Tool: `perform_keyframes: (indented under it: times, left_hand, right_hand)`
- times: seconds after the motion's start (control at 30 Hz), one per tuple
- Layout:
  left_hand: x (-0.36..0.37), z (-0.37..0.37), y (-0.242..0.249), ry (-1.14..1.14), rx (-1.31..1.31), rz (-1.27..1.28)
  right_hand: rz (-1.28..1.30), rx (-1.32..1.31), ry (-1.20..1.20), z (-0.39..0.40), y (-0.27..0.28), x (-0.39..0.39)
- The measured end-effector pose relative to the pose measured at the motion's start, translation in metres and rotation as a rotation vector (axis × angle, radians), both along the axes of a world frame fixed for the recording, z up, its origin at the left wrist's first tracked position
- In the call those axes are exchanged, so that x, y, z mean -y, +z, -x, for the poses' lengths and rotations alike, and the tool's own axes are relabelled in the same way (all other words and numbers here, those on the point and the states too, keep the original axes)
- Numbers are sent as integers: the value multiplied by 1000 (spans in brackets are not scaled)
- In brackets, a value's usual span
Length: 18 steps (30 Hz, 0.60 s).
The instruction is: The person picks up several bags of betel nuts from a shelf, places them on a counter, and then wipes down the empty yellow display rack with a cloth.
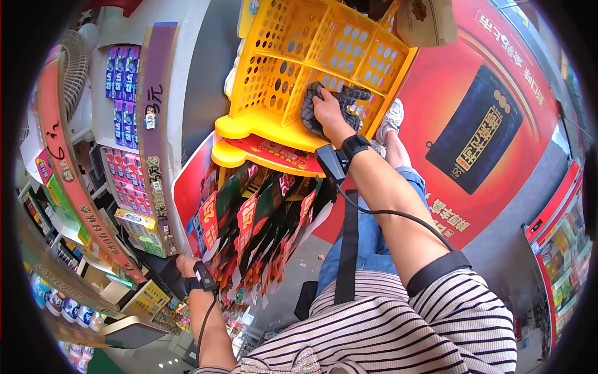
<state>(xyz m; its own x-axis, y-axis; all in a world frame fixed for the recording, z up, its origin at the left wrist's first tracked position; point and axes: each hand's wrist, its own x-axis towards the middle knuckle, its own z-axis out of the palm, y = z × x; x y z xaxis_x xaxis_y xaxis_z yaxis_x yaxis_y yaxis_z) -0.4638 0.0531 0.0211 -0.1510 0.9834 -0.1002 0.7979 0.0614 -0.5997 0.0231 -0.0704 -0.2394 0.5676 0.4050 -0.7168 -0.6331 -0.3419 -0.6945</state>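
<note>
My right hand (329,115) is closed on a dark grey checked cloth (313,111), bunched under the fingers. It presses the cloth inside a lower compartment of the yellow plastic rack (299,59), which has perforated walls and dividers. My left hand (185,265) is low on the left, by the end of the purple-edged shelf (163,140). Its fingers look curled beside a dark object (163,269); what they grip is hidden. Both wrists wear black straps with cabled devices.
Dark snack packets (274,218) with red price labels hang below the rack. Gum packs (123,93) line the shelf at left. A red promotional panel (423,93) stands at right, near another stocked shelf (564,249). A brown paper bag (427,22) is at the rack's top right.
</note>
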Motion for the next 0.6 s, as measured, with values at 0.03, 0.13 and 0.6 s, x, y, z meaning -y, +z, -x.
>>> perform_keyframes:
  times: [0.03,0.13,0.6]
  left_hand:
    - [0,-5,0,44,6,-3]
    - [7,-54,14,233,-26,109]
    - [2,8,-6,23,102,-118]
  right_hand:
    - [5,97,74,0,-3,-1]
    - [2,310,265,1,-15,-5]
    - [229,424,833,25,-94,-19]
